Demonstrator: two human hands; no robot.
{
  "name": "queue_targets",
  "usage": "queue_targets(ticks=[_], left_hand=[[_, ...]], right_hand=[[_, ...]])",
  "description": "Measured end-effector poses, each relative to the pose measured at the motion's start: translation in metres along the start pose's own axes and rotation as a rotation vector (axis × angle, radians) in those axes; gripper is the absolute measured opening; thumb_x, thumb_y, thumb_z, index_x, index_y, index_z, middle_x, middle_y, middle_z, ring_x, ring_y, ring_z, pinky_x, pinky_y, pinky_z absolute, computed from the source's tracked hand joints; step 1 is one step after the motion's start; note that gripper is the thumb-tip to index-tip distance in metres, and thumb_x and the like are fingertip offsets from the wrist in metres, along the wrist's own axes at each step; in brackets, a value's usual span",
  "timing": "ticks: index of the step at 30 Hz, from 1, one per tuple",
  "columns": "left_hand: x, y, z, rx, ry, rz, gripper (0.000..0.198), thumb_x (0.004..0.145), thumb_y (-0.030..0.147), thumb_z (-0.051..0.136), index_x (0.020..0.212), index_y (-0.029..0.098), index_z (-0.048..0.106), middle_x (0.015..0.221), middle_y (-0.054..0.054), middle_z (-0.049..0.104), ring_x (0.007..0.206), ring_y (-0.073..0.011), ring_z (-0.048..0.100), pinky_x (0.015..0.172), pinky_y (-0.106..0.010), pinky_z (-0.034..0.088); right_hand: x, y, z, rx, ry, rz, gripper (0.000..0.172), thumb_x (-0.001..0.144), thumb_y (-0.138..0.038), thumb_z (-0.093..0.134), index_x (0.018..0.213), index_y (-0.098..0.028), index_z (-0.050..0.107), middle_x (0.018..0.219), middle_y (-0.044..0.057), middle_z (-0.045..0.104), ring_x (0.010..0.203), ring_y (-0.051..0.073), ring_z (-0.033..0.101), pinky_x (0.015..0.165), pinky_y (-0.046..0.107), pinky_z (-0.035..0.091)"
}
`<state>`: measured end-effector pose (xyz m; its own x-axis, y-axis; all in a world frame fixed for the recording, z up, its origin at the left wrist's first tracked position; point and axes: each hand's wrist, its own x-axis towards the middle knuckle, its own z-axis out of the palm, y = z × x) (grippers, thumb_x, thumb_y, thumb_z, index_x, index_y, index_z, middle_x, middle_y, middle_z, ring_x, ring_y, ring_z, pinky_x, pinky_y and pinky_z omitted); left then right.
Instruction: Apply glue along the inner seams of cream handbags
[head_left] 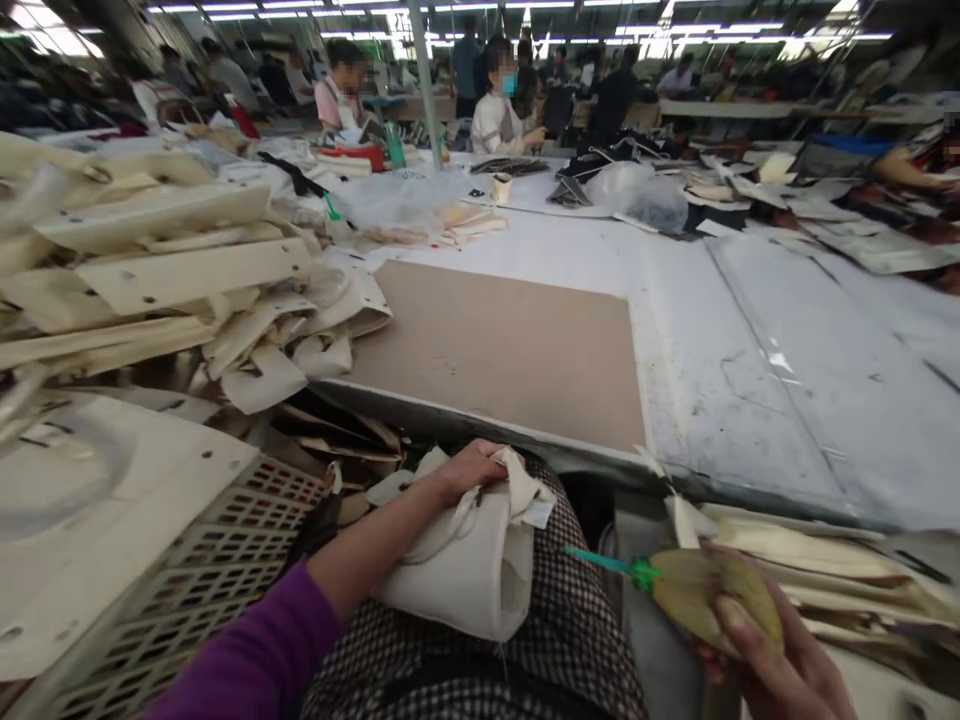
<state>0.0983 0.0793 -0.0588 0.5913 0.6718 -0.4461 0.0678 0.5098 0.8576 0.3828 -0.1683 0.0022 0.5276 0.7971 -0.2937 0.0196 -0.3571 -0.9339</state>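
Note:
My left hand (469,468) is closed on a folded cream fabric piece (465,560) with a white cord, which rests on my lap over checked cloth (570,620). My right hand (765,650), at the lower right, grips a yellowish squeeze bottle (705,595) whose green nozzle (611,567) points left toward the fabric piece. The nozzle tip stops short of the fabric. A purple sleeve covers my left forearm.
A brown board (510,350) lies on the grey worktable (787,370) in front of me. Piles of cream cut pieces (150,270) fill the left; a plastic crate (217,560) sits below them. More cream pieces (825,575) lie at the right. Several people work at far tables.

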Motion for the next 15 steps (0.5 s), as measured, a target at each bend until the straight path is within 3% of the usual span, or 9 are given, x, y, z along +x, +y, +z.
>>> queue_targets(ticks=[5, 10, 15], left_hand=[[0.000, 0.003, 0.000, -0.023, -0.037, -0.037, 0.017, 0.053, 0.019, 0.076, 0.069, 0.012, 0.076, 0.070, -0.002, 0.068, 0.070, -0.0166, 0.057, 0.067, -0.025, 0.041], [0.004, 0.004, -0.005, -0.076, -0.064, -0.066, 0.022, 0.048, 0.019, 0.078, 0.069, 0.012, 0.076, 0.070, -0.003, 0.070, 0.071, -0.0173, 0.061, 0.070, -0.025, 0.045], [0.009, 0.003, -0.018, -0.120, -0.064, -0.087, 0.028, 0.045, 0.020, 0.081, 0.071, 0.010, 0.076, 0.068, -0.004, 0.070, 0.068, -0.0170, 0.062, 0.068, -0.025, 0.045]], right_hand=[[-0.002, -0.023, 0.026, -0.076, 0.025, 0.067, 0.063, 0.077, -0.064, 0.082, 0.127, -0.028, 0.068, 0.097, 0.002, 0.075, 0.065, 0.023, 0.065, 0.055, 0.030, 0.057], [0.002, -0.036, 0.047, -0.075, 0.006, 0.041, 0.057, 0.076, -0.059, 0.085, 0.118, -0.025, 0.070, 0.087, 0.001, 0.073, 0.056, 0.018, 0.058, 0.050, 0.028, 0.054], [0.020, -0.035, 0.052, -0.090, -0.068, 0.034, 0.059, 0.075, -0.058, 0.087, 0.118, -0.022, 0.069, 0.082, 0.002, 0.071, 0.053, 0.017, 0.056, 0.048, 0.029, 0.053]])
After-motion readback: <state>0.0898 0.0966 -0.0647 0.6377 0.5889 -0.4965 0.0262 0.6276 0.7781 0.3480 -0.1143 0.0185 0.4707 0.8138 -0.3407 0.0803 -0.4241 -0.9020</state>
